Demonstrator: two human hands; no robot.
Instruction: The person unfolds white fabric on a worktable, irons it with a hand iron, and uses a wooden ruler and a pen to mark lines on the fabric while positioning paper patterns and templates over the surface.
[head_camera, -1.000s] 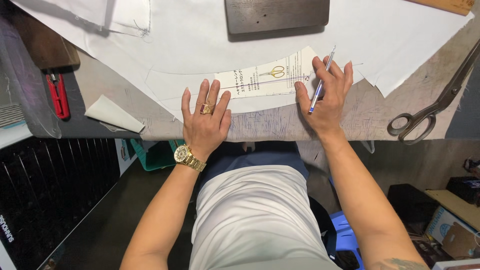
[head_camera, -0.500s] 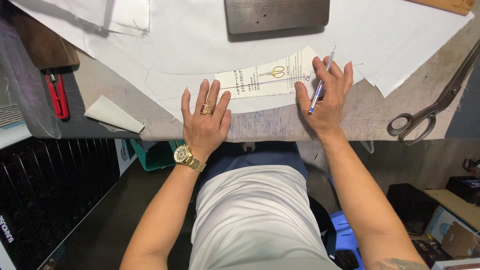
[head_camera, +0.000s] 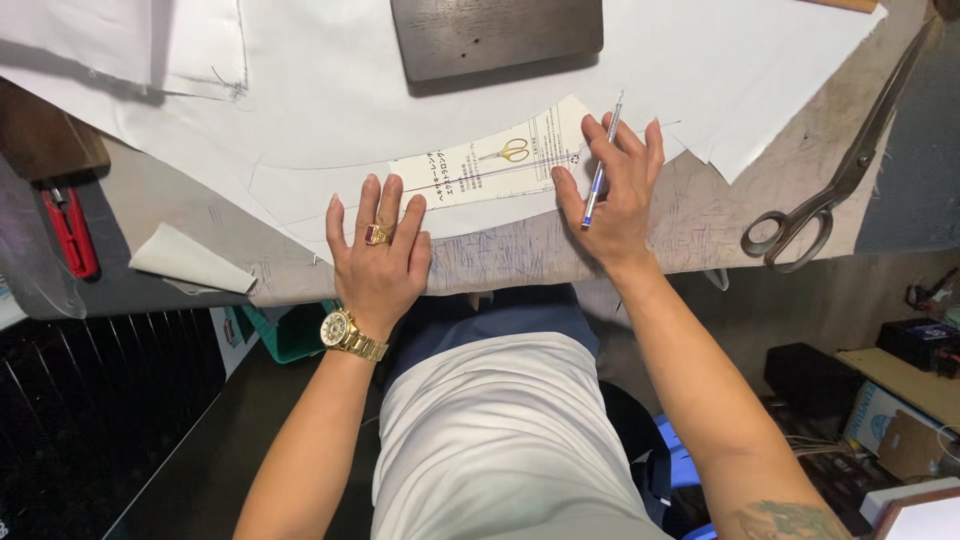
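The left hand lies flat, fingers spread wide, on smooth white fabric at the scuffed table edge. At its two o'clock, the right hand presses a printed paper card while pinching a slim blue pen. Steel scissors lie at three o'clock.

A broad white fabric sheet covers a grey-brown bench scribbled with blue pen marks. On the sheet lies a cream paper card printed with a gold scissors picture and dark lines. The slim pen is blue and silver. A dark brown wooden block sits above; steel-grey tailor's shears lie aside, and small red-handled snips glow opposite.
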